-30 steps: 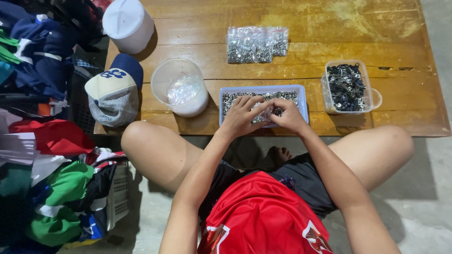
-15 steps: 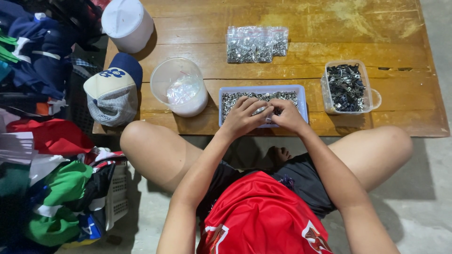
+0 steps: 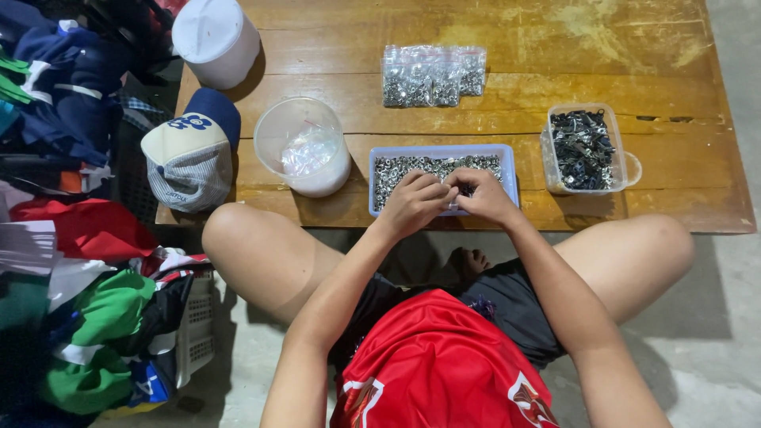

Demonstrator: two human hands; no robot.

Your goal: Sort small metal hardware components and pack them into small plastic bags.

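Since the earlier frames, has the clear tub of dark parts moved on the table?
No. The clear tub of dark parts sits in the same spot, right of the blue tray and near the wooden table's right end.

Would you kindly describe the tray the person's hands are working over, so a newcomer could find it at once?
Start at the low wooden table and go to its near edge, above the person's knees. Between a round clear tub and a clear box of dark parts sits the pale blue rectangular tray, under the left hand and right hand. It alone holds loose silvery rings.
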